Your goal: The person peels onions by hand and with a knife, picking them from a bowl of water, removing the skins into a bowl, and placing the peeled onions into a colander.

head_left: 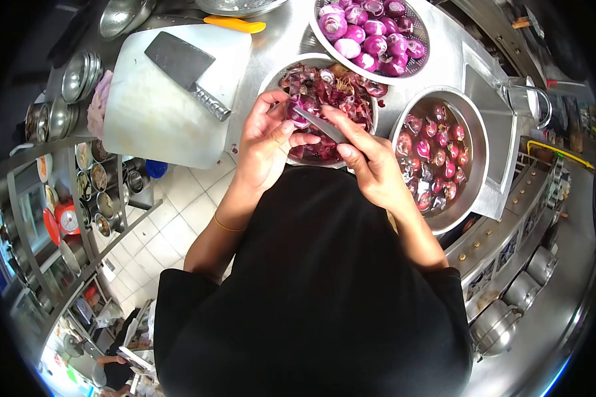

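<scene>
My left hand [266, 135] is closed round a red onion [297, 114], its fingertips at the onion's edge. In my right hand [372, 159] is a small knife [321, 124], its blade lying against the onion. Both hands are over a metal bowl [271, 81] filled with dark red onion skins [338, 92]. Beyond it stands a colander [425, 30] of peeled purple onions [375, 45]. To the right, a large metal basin [481, 142] holds unpeeled red onions [437, 149] in brownish water. My right palm hides the knife's handle.
On the left a cleaver [182, 58] lies across a white cutting board [136, 122]. A yellow-handled tool [235, 24] rests behind the board. A sink [506, 132] adjoins the basin at right. Stacked metal bowls [81, 76] stand far left. Another person [119, 364] is at lower left.
</scene>
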Tool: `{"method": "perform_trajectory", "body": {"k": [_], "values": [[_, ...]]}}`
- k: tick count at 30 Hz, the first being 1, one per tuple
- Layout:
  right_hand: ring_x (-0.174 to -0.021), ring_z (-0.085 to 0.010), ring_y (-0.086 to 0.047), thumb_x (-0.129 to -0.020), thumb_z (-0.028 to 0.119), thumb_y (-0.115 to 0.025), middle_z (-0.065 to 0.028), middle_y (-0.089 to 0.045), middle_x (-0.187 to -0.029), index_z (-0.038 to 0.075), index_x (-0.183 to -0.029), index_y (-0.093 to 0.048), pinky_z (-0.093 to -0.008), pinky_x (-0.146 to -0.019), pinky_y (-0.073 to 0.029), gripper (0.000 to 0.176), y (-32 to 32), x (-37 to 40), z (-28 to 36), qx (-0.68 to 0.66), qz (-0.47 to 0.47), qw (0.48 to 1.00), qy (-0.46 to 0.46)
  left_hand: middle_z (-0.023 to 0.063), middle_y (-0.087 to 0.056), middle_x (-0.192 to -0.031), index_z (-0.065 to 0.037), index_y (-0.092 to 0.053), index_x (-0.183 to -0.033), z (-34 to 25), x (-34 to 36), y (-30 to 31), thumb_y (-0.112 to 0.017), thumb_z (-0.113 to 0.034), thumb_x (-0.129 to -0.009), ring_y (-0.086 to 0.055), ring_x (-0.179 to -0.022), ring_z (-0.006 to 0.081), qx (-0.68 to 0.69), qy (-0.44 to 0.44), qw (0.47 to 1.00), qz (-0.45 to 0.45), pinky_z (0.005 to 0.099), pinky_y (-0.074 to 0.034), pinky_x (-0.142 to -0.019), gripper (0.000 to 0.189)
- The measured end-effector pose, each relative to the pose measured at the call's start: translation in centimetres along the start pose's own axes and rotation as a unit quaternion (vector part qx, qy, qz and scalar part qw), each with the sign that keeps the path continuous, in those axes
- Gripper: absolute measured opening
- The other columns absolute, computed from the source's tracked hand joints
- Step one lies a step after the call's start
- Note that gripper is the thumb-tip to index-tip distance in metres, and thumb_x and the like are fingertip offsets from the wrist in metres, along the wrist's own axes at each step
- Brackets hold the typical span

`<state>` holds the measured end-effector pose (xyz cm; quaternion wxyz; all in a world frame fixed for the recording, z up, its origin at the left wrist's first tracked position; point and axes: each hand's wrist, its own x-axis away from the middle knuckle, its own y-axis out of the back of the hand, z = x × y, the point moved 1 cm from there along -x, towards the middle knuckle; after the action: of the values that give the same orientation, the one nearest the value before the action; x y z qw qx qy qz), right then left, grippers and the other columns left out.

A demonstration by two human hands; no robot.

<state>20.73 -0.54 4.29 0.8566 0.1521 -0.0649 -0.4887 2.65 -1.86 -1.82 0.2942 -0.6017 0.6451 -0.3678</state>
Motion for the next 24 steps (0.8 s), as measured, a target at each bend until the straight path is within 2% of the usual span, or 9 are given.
{"method": "perform_trajectory", "body": {"k": [5, 9, 11, 12, 13, 15, 16, 18, 24], "values": [[-0.115, -0.035, -0.055, -0.09, 0.0, -0.048, -0.0158, -0.057, -0.125, 0.007, -0.128, -0.053, -0.0345, -0.094, -0.046, 0.039, -0.1, -0.4, -0.2, 0.022, 0.001, 0.999, 0.041, 0.0172, -0.056, -0.113, -0.003, -0.039, -0.12, -0.1, 0.0, -0.2, -0.055, -0.002, -0.089, -0.063, -0.097, 0.0307, -0.008, 0.008, 0.999, 0.03, 0.0398, -0.056, -0.082, 0.035], [-0.114, -0.0329, -0.056, -0.09, 0.0, -0.048, -0.0159, -0.057, -0.124, 0.006, -0.127, -0.054, -0.0343, -0.094, -0.046, 0.038, 0.0, -0.3, -0.4, 0.044, 0.006, 0.999, 0.01, 0.018, -0.056, -0.112, -0.003, -0.039, -0.121, -0.2, 0.0, 0.0, -0.054, -0.003, -0.089, -0.063, -0.096, 0.0315, -0.01, 0.011, 0.999, 0.038, 0.0396, -0.056, -0.081, 0.035], [-0.114, -0.027, -0.058, -0.09, -0.001, -0.048, -0.0146, -0.057, -0.125, 0.005, -0.127, -0.054, -0.0332, -0.096, -0.044, 0.038, 0.0, -0.3, -1.3, 0.011, -0.072, 0.996, 0.05, 0.0188, -0.056, -0.112, -0.002, -0.039, -0.121, -0.2, 0.0, 0.1, -0.054, -0.003, -0.09, -0.063, -0.096, 0.0321, -0.017, 0.017, 0.999, 0.045, 0.0392, -0.056, -0.08, 0.034], [-0.116, -0.0215, -0.055, -0.09, -0.002, -0.047, -0.0131, -0.057, -0.127, 0.003, -0.127, -0.053, -0.0321, -0.099, -0.041, 0.038, 0.1, -0.2, -0.7, -0.086, -0.099, 0.99, -0.053, 0.0188, -0.056, -0.112, -0.002, -0.039, -0.121, -0.2, 0.1, 0.1, -0.054, -0.003, -0.09, -0.063, -0.096, 0.0321, -0.016, 0.017, 0.999, 0.045, 0.0392, -0.056, -0.08, 0.034], [-0.12, -0.0194, -0.051, -0.091, -0.003, -0.045, -0.0119, -0.056, -0.129, 0.001, -0.127, -0.053, -0.031, -0.102, -0.037, 0.038, 0.4, 0.0, -0.7, -0.116, -0.103, 0.979, -0.129, 0.0187, -0.057, -0.11, -0.003, -0.038, -0.122, -0.3, 0.2, 0.0, -0.055, -0.008, -0.09, -0.062, -0.096, 0.032, -0.031, 0.022, 0.998, 0.045, 0.0396, -0.056, -0.08, 0.036], [-0.119, -0.0232, -0.053, -0.09, -0.002, -0.047, -0.0119, -0.056, -0.129, 0.003, -0.129, -0.052, -0.0325, -0.099, -0.041, 0.039, 0.8, 0.1, -0.7, -0.066, -0.074, 0.994, -0.045, 0.0185, -0.057, -0.108, -0.003, -0.038, -0.122, -0.3, 0.3, 0.1, -0.057, -0.012, -0.09, -0.061, -0.097, 0.0319, -0.046, 0.026, 0.998, 0.045, 0.04, -0.055, -0.081, 0.039], [-0.119, -0.0232, -0.053, -0.09, -0.002, -0.047, -0.0119, -0.056, -0.129, 0.003, -0.129, -0.052, -0.0325, -0.099, -0.041, 0.039, 0.7, 0.1, -0.7, -0.066, -0.073, 0.994, -0.045, 0.0187, -0.056, -0.111, -0.003, -0.038, -0.122, -0.2, 0.3, 0.3, -0.054, -0.008, -0.09, -0.062, -0.096, 0.0321, -0.02, 0.027, 0.998, 0.048, 0.0396, -0.056, -0.08, 0.036], [-0.115, -0.0281, -0.056, -0.089, -0.001, -0.049, -0.0116, -0.056, -0.129, 0.005, -0.13, -0.05, -0.034, -0.096, -0.044, 0.041, 0.3, 0.2, -0.4, 0.03, -0.01, 0.998, 0.056, 0.0189, -0.056, -0.114, -0.003, -0.039, -0.121, -0.1, 0.4, 0.4, -0.052, -0.004, -0.09, -0.063, -0.095, 0.0322, 0.007, 0.028, 0.998, 0.051, 0.0393, -0.056, -0.08, 0.034], [-0.113, -0.0315, -0.057, -0.088, -0.002, -0.05, -0.0119, -0.057, -0.126, 0.006, -0.129, -0.052, -0.0352, -0.092, -0.047, 0.042, -0.1, 0.0, 0.2, 0.023, 0.007, 1.0, 0.021, 0.0183, -0.054, -0.114, -0.003, -0.039, -0.122, 0.0, 0.5, 0.2, -0.052, -0.004, -0.091, -0.062, -0.095, 0.0322, 0.02, 0.023, 0.999, 0.042, 0.0392, -0.056, -0.08, 0.033]]}}
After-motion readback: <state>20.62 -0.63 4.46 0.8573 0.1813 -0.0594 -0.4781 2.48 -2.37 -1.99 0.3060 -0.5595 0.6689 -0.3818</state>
